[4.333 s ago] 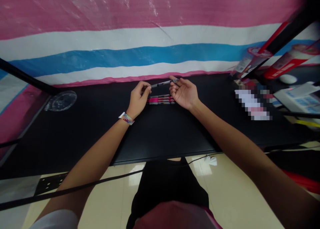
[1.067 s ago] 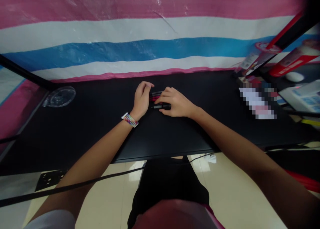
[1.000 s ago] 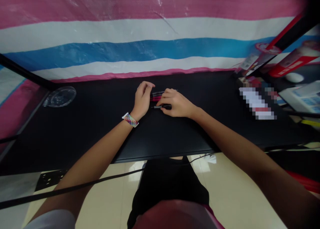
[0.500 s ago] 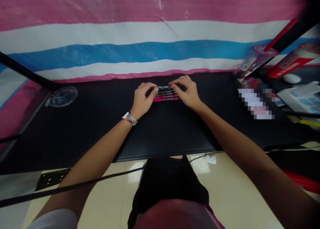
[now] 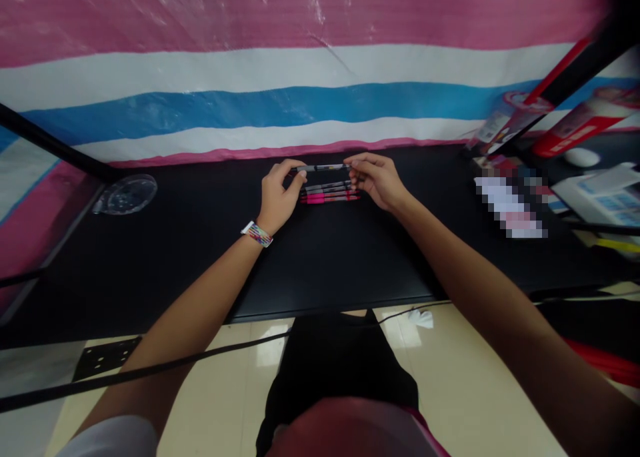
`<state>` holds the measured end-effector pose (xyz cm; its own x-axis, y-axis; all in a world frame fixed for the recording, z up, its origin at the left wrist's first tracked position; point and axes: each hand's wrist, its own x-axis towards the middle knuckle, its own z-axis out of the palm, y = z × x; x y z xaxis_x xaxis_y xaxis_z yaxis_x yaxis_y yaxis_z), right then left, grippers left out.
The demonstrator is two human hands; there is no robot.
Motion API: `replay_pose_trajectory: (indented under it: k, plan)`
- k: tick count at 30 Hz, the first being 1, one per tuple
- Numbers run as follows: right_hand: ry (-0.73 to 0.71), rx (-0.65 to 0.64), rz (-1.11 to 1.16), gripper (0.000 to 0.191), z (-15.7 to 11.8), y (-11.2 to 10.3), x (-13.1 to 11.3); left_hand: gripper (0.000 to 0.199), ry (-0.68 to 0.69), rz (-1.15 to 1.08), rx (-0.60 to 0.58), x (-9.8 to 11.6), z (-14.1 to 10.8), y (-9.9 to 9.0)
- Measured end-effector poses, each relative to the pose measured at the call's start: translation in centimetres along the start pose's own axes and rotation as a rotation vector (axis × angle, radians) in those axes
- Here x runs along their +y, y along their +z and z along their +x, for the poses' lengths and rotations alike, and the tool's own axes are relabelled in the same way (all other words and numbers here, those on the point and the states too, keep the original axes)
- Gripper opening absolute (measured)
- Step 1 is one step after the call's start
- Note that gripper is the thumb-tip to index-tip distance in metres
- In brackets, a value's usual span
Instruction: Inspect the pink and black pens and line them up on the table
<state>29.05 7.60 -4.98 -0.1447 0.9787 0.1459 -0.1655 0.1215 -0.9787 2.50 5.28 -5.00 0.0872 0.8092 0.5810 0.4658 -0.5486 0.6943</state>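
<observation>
A grey and black pen [image 5: 323,168] is held level between my two hands, just beyond a row of other pens. My left hand [image 5: 281,192] pinches its left end between thumb and fingers. At the other end, my right hand [image 5: 379,178] has the tip between thumb and forefinger. Nearer to me, several pens lie side by side on the black desk: dark grey pens [image 5: 326,188] at the back and pink pens [image 5: 327,198] in front. The fingers of both hands hide some of the pens' ends.
A clear plastic lid [image 5: 127,194] lies at the left of the desk [image 5: 330,264]. To the right stand a clear cup [image 5: 505,120] and a red canister [image 5: 575,127], with a white rounded object [image 5: 581,157] and papers [image 5: 600,190] nearby. A black cable [image 5: 225,348] crosses in front.
The grey and black pen has moved away from the row, leaving a gap of desk. Both hands have shifted slightly outward with it.
</observation>
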Motion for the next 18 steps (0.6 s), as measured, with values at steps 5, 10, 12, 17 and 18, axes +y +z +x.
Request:
replay_pose_trajectory:
  k: [5,10,12,17,18]
  plan:
    - [0.006,-0.004,0.078,0.032,-0.31,0.60,-0.26,0.020,0.016,-0.067,-0.002,-0.25,0.12,0.18]
    - [-0.072,0.034,0.053,0.031,-0.30,0.91,-0.26,0.026,0.008,-0.033,-0.038,-0.63,0.16,-0.03]
    - [-0.076,0.042,0.034,0.030,-0.26,0.87,-0.33,0.026,0.025,-0.002,-0.047,-0.81,0.20,-0.19]
    - [-0.047,0.051,0.001,0.032,-0.11,0.54,-0.43,0.037,0.043,0.023,-0.080,-0.99,0.37,-0.43]
    - [-0.044,0.049,-0.002,0.033,-0.10,0.49,-0.42,0.044,0.043,0.025,-0.089,-0.99,0.38,-0.44]
